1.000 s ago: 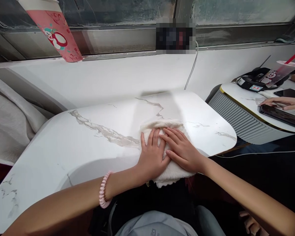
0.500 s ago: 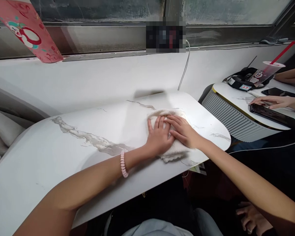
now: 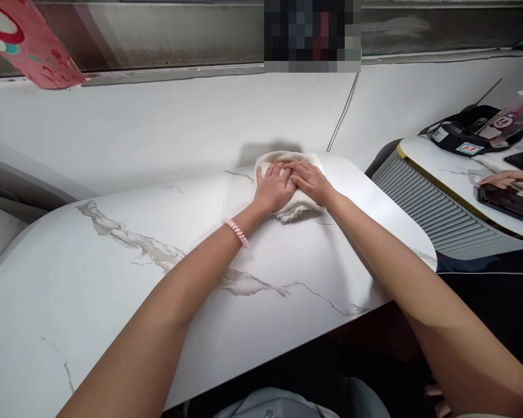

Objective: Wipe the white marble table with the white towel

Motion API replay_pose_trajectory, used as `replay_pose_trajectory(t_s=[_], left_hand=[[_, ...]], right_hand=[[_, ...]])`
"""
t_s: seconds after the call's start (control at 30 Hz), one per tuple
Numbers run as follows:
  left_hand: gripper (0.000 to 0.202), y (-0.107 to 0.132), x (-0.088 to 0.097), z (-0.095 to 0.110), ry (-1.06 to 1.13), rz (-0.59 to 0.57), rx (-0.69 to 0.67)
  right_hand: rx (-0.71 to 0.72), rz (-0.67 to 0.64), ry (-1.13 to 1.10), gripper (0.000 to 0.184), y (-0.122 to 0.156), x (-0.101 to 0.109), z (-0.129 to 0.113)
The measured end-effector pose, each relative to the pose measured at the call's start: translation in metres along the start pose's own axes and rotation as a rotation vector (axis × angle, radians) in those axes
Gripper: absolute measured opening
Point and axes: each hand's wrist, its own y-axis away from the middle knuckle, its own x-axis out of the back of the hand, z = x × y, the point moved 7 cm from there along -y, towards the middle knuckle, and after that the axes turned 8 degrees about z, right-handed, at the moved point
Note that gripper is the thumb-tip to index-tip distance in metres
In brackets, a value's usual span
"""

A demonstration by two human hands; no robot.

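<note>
A cream-white cloth (image 3: 300, 204) lies bunched on the white marbled tabletop (image 3: 270, 255), near its back edge by the wall. My left hand (image 3: 272, 190) rests flat on the cloth, open, with its fingers spread forward. From the right, my right hand (image 3: 312, 183) presses down beside it, also open, and its fingertips overlap the left hand's fingers. The cloth's front edge and back corners show around both hands; the part under the palms is hidden. A pink beaded bracelet (image 3: 236, 232) circles my left wrist.
At right stands a ribbed-side table (image 3: 412, 191) with a black headband-like device (image 3: 455, 136), a plastic cup (image 3: 508, 122) and a phone (image 3: 512, 203) under another person's hand (image 3: 512, 177). A pink patterned container (image 3: 47, 55) is on the ledge at upper left. A cable (image 3: 344, 113) hangs down the wall.
Both hands have slid the cloth away from me, toward the table's back edge, with my arms stretched further out. The camera view has shifted somewhat downward and left.
</note>
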Motion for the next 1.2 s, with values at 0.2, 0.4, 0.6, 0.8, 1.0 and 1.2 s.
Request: replay_pose_trajectory(t_s=[0.2, 0.4, 0.6, 0.8, 1.0, 1.2], left_hand=[[0.050, -0.021, -0.004, -0.005, 0.010, -0.005, 0.002], [0.050, -0.027, -0.006, -0.005, -0.008, 0.009, 0.001], [0.051, -0.018, -0.005, -0.002, -0.035, 0.014, 0.017], [0.051, -0.002, -0.003, 0.008, -0.034, 0.029, 0.029], [0.052, 0.026, -0.003, 0.033, -0.040, 0.011, 0.024], [0.055, 0.066, -0.009, 0.077, -0.068, 0.006, 0.004]], right_hand=[[-0.067, 0.019, -0.020, 0.050, -0.013, 0.000, 0.016], [-0.120, 0.045, 0.008, 0.048, -0.014, -0.001, 0.022], [-0.133, 0.055, 0.026, 0.047, -0.007, 0.001, 0.016], [-0.130, 0.018, 0.015, 0.045, 0.009, 0.006, 0.007], [-0.083, -0.017, 0.043, 0.051, 0.041, 0.019, -0.004], [-0.035, 0.009, 0.047, 0.060, 0.093, 0.049, -0.018]])
